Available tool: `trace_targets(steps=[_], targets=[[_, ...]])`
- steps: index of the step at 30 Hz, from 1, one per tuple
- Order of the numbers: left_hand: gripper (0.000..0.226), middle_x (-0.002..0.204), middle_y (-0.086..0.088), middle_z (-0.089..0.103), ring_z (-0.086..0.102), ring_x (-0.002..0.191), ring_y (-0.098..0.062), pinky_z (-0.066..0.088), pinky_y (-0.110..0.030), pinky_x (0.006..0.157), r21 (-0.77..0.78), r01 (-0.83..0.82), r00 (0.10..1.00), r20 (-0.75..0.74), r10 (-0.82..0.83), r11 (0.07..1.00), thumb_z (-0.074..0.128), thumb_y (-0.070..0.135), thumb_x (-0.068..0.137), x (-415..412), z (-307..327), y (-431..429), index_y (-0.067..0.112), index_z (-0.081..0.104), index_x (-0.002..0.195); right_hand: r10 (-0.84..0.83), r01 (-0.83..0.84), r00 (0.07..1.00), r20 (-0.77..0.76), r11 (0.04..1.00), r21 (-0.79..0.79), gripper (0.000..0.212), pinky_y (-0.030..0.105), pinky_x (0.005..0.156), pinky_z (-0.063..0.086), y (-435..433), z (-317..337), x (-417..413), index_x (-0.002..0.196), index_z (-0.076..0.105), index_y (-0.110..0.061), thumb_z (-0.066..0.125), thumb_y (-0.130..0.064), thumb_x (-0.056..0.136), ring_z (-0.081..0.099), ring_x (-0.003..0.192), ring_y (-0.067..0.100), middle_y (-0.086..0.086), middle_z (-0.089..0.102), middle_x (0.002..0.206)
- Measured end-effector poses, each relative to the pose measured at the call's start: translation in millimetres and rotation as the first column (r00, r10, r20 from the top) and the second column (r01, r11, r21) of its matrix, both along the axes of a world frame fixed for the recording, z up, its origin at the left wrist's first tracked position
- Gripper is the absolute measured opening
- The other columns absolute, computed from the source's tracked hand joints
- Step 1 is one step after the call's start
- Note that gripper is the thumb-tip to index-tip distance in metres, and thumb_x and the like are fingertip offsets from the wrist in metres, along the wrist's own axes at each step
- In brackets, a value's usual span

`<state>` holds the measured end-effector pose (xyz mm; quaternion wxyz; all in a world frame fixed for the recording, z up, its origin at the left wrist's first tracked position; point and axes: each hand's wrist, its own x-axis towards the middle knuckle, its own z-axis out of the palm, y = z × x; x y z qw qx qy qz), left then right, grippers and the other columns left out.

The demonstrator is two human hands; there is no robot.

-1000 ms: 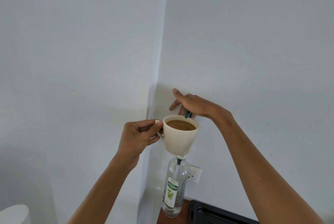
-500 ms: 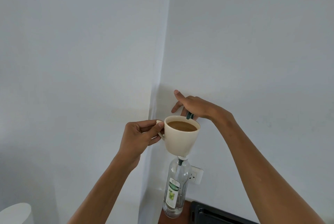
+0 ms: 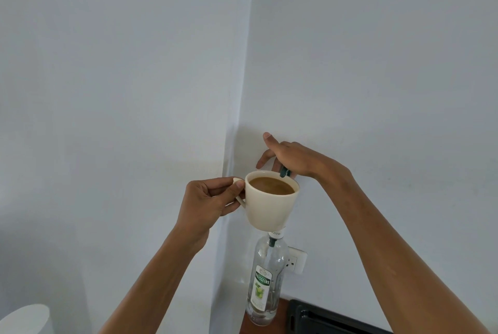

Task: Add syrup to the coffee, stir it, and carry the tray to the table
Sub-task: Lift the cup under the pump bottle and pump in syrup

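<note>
My left hand point(image 3: 207, 199) pinches the handle of a cream cup point(image 3: 269, 209) full of light brown coffee and holds it in the air. Right below the cup stands a clear syrup bottle point(image 3: 265, 279) with a green and white label. Its dark green pump spout point(image 3: 285, 172) shows at the cup's far rim. My right hand point(image 3: 292, 157) lies over the top of that pump, behind the cup, with its fingers stretched toward the wall. The pump head itself is hidden under my palm.
A white wall corner fills most of the view. A wall socket point(image 3: 296, 262) sits behind the bottle. A black tray-like object point(image 3: 323, 317) lies on the brown counter point(image 3: 281, 312) at the bottom right. A white rounded object point(image 3: 24, 320) shows at the bottom left.
Both hands and the cup stay almost where they were. Only the view has drifted slightly.
</note>
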<state>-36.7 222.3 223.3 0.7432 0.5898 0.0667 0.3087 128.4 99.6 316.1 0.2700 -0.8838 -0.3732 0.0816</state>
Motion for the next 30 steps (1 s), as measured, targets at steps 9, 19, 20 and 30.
trace_targets(steps=[9, 19, 20, 30], targets=[[0.015, 0.085, -0.012, 0.082, 0.079, 0.079, -0.017, 0.064, -0.026, 0.075, 0.008, 0.004, 1.0, -0.002, -0.004, 1.0, 0.071, 0.007, 0.088, 4, -1, 1, 0.004, 0.08, 0.1, -0.001, 0.0, 1.0, 0.018, 0.998, 0.056, 0.081, 0.036, 0.086, 0.052, -1, -5, 1, 0.103, 0.078, -0.025, 0.008, -0.065, 0.101, 0.064, 0.092, 0.022, 0.009, 0.066, 0.094], [0.012, 0.083, -0.013, 0.081, 0.078, 0.078, -0.017, 0.063, -0.023, 0.072, -0.021, 0.014, 1.0, 0.021, -0.013, 1.0, 0.071, 0.006, 0.089, 5, 2, -1, 0.006, 0.081, 0.096, -0.033, 0.032, 0.999, 0.038, 0.999, 0.035, 0.079, 0.046, 0.103, 0.047, -2, -4, -6, 0.1, 0.078, -0.026, 0.009, -0.065, 0.101, 0.059, 0.102, 0.022, 0.003, 0.063, 0.095], [0.012, 0.083, -0.013, 0.081, 0.078, 0.077, -0.017, 0.063, -0.023, 0.072, -0.023, 0.014, 1.0, 0.022, -0.014, 1.0, 0.071, 0.006, 0.088, 4, 2, -1, 0.006, 0.081, 0.095, -0.038, 0.037, 0.998, 0.042, 0.999, 0.033, 0.079, 0.047, 0.103, 0.047, -2, -5, -6, 0.1, 0.078, -0.026, 0.009, -0.065, 0.101, 0.059, 0.104, 0.022, 0.005, 0.063, 0.1], [0.015, 0.087, -0.016, 0.081, 0.078, 0.082, -0.02, 0.064, -0.027, 0.077, 0.004, 0.027, 0.999, 0.018, -0.027, 1.0, 0.071, 0.006, 0.089, -5, 5, 0, 0.002, 0.08, 0.1, -0.057, 0.056, 0.998, 0.03, 0.998, 0.032, 0.085, 0.036, 0.084, 0.052, -2, 1, -16, 0.104, 0.077, -0.022, 0.006, -0.069, 0.099, 0.064, 0.096, 0.022, 0.006, 0.067, 0.096]])
